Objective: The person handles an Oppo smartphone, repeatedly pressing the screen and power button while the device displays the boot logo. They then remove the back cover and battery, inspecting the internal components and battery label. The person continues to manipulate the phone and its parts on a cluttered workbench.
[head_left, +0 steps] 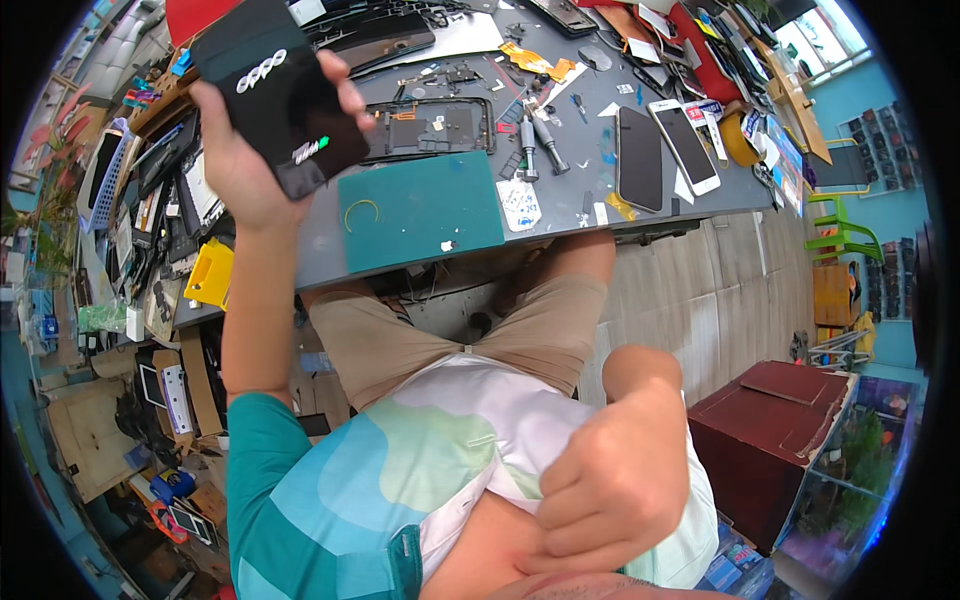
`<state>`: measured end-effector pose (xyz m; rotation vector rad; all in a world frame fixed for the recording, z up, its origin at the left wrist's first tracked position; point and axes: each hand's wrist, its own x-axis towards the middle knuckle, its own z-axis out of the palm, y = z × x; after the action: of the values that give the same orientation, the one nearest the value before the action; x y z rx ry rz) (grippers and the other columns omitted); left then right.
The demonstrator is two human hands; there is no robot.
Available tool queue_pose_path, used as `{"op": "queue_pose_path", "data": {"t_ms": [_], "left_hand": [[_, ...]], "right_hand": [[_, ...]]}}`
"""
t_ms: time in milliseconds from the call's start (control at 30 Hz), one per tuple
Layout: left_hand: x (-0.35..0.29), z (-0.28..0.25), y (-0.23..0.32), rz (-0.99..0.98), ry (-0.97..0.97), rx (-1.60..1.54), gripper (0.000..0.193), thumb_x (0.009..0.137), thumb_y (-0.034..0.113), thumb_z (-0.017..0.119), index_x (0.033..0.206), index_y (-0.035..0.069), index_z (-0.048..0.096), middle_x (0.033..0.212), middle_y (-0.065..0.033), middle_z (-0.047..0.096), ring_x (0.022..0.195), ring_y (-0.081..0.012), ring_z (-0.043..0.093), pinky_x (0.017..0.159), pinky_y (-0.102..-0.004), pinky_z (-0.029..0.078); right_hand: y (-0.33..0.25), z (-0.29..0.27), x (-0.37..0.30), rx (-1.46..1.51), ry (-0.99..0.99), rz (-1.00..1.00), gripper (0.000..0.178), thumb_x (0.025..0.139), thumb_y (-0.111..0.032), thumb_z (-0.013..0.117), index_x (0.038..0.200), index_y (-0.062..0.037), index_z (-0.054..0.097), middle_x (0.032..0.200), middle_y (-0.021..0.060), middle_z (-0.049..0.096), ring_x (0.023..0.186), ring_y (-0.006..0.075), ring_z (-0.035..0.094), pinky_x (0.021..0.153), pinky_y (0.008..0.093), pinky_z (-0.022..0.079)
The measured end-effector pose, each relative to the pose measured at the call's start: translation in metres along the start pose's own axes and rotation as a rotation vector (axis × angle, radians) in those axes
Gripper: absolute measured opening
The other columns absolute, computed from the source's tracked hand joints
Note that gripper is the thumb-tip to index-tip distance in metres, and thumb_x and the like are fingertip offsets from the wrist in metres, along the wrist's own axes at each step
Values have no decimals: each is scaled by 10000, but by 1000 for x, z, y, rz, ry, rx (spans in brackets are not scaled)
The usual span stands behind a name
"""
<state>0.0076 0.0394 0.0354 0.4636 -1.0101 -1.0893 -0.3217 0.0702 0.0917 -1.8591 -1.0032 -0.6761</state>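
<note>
At the upper left I hold up a black smartphone (300, 105) in my left hand (235, 150), the thumb along one side and fingertips round the other. Its dark screen shows a white logo and smaller lit lettering. Below and right of it, a teal mat (420, 215) lies on the grey workbench (560, 215); a thin yellow ring and a small white piece rest on it. My right hand (615, 470) is closed against my chest by the open shirt front (455, 520). Its fingertips are mostly hidden; no object shows in it.
An opened phone frame (440, 128) lies behind the mat, with two screwdrivers (545, 140) to its right. Farther right are a dark phone (638, 160) and a white phone (686, 148). Phone parts crowd the left side near a yellow holder (210, 273). A dark red cabinet (765, 420) stands at right.
</note>
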Motion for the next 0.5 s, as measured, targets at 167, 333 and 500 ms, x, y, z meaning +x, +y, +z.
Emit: {"op": "queue_pose_path", "data": {"t_ms": [167, 333, 500], "left_hand": [[-53, 10, -24, 2, 194, -119, 854, 1104, 730, 269, 1408, -25, 526, 1188, -204, 631, 924, -313, 669, 772, -489, 597], [-90, 9, -44, -15, 338, -146, 819, 1116, 718, 233, 1469, 23, 486, 1179, -198, 631, 927, -319, 670, 760, -490, 602], [-104, 7, -47, -2, 416, -181, 842, 1108, 736, 234, 1442, 16, 517, 1167, -197, 637, 927, -323, 680, 763, -489, 602]], "right_hand": [[3, -8, -5, -134, -4, -56, 266, 826, -26, 642, 984, 133, 784, 690, 37, 550, 559, 110, 483, 503, 273, 297], [12, -5, -8, -312, 61, -2, 264, 812, -42, 651, 985, 103, 788, 680, 10, 500, 551, 97, 471, 502, 256, 290], [24, -48, -11, 13, -69, 56, 188, 789, -53, 731, 949, 36, 774, 704, 22, 534, 599, 130, 551, 518, 299, 374]]}}
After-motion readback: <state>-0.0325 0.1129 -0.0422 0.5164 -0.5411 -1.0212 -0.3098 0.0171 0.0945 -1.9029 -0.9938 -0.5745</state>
